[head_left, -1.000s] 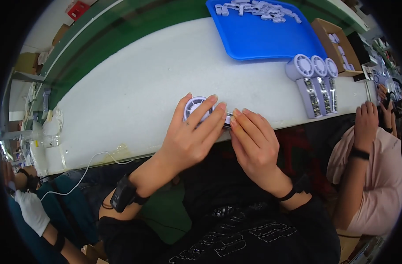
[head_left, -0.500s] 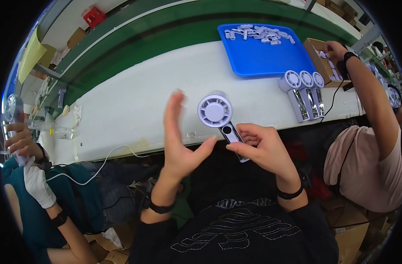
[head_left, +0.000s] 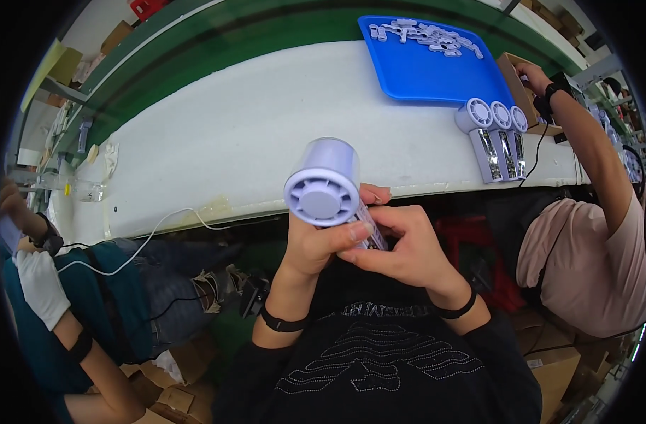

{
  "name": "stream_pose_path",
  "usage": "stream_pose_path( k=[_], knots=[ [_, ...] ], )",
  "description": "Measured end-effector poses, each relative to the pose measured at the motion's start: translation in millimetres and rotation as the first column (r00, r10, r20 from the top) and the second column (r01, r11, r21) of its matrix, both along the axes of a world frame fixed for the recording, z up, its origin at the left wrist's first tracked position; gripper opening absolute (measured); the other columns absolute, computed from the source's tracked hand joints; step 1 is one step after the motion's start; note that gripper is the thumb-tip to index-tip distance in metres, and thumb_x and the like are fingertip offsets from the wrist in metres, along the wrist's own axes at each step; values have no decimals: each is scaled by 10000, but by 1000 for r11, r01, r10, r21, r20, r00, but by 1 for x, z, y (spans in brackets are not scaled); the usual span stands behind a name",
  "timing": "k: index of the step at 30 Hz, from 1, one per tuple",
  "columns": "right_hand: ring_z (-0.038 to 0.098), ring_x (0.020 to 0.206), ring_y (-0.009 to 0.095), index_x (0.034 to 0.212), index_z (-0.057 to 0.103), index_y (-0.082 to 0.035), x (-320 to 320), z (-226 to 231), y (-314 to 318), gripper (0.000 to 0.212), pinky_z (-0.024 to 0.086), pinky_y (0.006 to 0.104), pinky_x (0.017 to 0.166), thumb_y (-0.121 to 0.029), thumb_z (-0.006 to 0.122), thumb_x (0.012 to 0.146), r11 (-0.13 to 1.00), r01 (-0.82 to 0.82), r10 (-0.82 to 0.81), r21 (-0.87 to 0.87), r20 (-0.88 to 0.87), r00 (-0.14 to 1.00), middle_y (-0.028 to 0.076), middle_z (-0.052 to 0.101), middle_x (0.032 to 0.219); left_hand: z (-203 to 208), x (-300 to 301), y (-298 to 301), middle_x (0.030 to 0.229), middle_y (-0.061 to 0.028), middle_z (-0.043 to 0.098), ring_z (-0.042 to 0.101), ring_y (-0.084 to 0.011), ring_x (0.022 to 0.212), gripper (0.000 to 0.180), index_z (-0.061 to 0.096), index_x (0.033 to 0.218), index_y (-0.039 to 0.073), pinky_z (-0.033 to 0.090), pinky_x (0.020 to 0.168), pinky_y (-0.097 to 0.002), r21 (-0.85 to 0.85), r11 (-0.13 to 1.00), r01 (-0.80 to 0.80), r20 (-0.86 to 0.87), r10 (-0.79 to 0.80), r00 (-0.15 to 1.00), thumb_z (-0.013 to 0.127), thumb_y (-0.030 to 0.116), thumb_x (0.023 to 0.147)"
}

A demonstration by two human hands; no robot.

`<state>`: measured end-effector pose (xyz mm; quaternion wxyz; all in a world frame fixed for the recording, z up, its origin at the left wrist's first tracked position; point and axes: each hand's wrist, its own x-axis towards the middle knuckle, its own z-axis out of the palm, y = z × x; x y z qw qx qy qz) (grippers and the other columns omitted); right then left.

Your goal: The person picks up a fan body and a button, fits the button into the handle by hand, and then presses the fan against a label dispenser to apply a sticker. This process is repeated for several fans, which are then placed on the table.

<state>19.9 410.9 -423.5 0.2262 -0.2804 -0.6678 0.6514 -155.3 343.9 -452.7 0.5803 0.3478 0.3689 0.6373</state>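
A lavender handheld fan (head_left: 323,187) is held between both my hands, just off the near edge of the table. Its round vented head tilts up toward me, and its handle slopes down to the right with the inner parts exposed. My left hand (head_left: 312,244) grips the handle just below the head, thumb across the front. Lower on the handle, my right hand (head_left: 408,247) closes its thumb and fingers around the end. Part of the handle is hidden by my fingers.
Three similar fans (head_left: 494,138) lie side by side at the right. Behind them a blue tray (head_left: 436,78) carries many small lavender parts. A co-worker's hand (head_left: 535,76) reaches into a cardboard box (head_left: 508,71). At left, another person's gloved hand (head_left: 44,286) is beside a white cable (head_left: 160,230).
My left hand, open and apart before, has closed on the fan's handle. The fan has moved slightly left and tilted, showing more of the side of its head.
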Motion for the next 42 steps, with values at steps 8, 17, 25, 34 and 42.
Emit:
stream_pose_path(
  k=[8,17,25,34,42],
  knots=[
    [626,551,117,866,781,19,2,-21,2,341,468,269,520,-253,965,778,938,119,-82,327,-123,989,96,672,661,-8,17,-1,1378,-269,664,634,-381,1322,807,588,1418,-77,472,1185,-516,-22,998,-53,148,56,987,905,359,819],
    [639,514,258,851,769,31,6,-30,7,400,482,311,505,-331,922,775,766,237,-32,597,-332,943,128,683,669,-7,40,-26,1429,-254,617,568,-403,1407,915,517,1487,-61,452,1197,-542,54,999,-7,-56,10,998,967,299,776],
    [673,567,228,886,757,38,13,-32,5,397,499,323,536,-318,914,807,823,126,16,555,-244,970,112,690,686,-5,31,-21,1409,-246,636,632,-383,1323,764,613,1371,-70,481,1170,-533,13,1000,-5,-85,6,996,944,320,804],
    [717,823,168,1019,769,2,3,8,-1,378,557,324,739,-280,937,832,987,-150,135,65,196,971,89,748,910,21,2,-5,1273,-226,724,718,-281,1161,528,707,1193,-41,590,1014,-439,-209,977,36,-125,-63,990,927,246,809],
    [775,864,323,1032,798,-25,-4,-12,-7,479,618,392,791,-461,896,858,931,-223,169,289,201,965,142,779,916,14,3,-5,1206,-187,762,734,-269,1134,437,738,1138,-26,611,943,-404,-72,993,96,9,-96,995,938,188,812]
  ],
)
